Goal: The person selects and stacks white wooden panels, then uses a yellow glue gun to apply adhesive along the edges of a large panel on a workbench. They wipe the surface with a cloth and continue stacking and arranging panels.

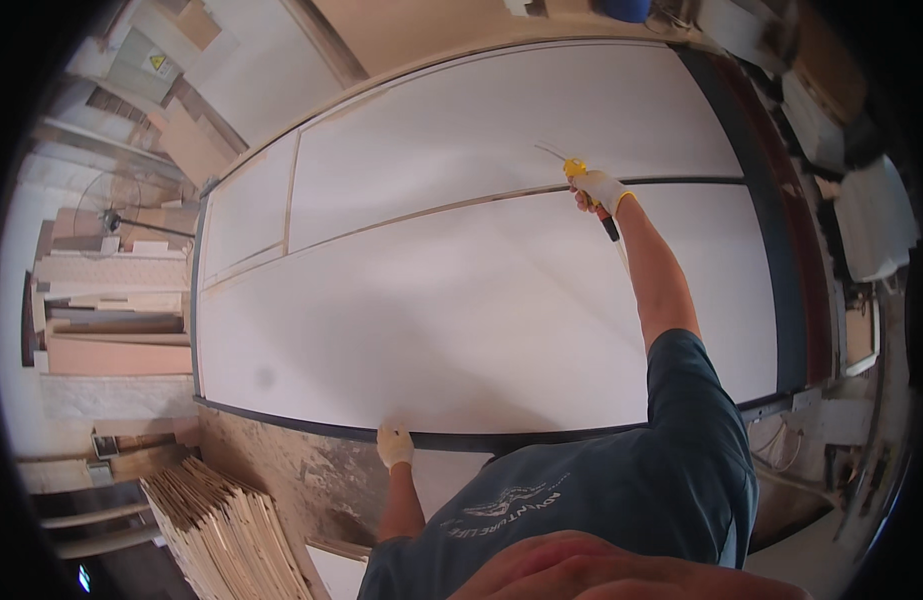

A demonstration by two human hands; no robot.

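My right hand [601,190], in a white glove, reaches out over the far side of the work table. It is closed around a yellow air blow gun [576,168] with a thin nozzle pointing to the far left. A dark fitting and a thin hose hang from its handle. Below it lie large white panels [461,310], parted by a long seam and a shorter cross seam at the left. My left hand [393,445], also gloved, rests at the near edge of the table [321,428]. It holds no tool, and its fingers show only in part.
A stack of thin boards [231,530] stands at the near left. Beyond the table's left end are a fan [111,220] and piled pinkish boards [116,355]. A dark strip [781,220] runs along the right end. A blue container [623,10] sits at the far side.
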